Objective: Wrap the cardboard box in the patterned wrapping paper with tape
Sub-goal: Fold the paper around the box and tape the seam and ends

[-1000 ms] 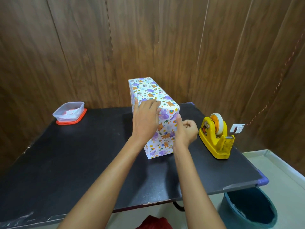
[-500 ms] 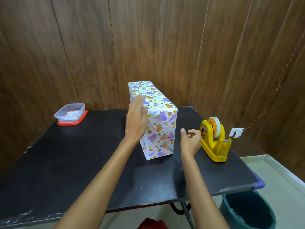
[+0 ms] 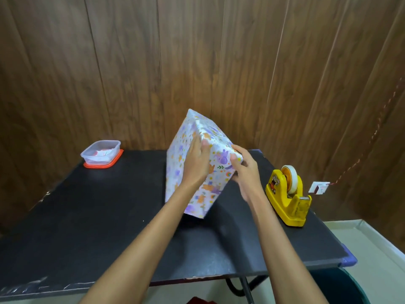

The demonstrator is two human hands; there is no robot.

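Both hands are on the box [image 3: 176, 172], which is fully covered in wrapping paper [image 3: 219, 163] printed with purple and orange animals. Between the hands it stands tilted, its top leaning away and to the right, with only its lower near edge down on the black table [image 3: 87, 216].

The left hand [image 3: 195, 165] lies against the near face of the box, palm on the paper and fingers stretched fairly straight up toward the top edge. The fingertips are blurred, so their exact hold cannot be told.

The right hand [image 3: 245, 172] grips the upper right corner, with the thumb pressed on the near face and the fingers curled round behind the right side.

Right of the right hand, apart from the box, a yellow tape dispenser [image 3: 287, 198] sits on the table with a roll of tape [image 3: 290, 178] in it. Far to the left of the left hand, near the table's back corner, is a clear plastic container [image 3: 100, 150] on an orange lid. Below the right forearm, past the table's edge, the rim of a dark bucket [image 3: 344, 288] shows on the floor. A wood-panelled wall [image 3: 197, 62] rises beyond both hands.
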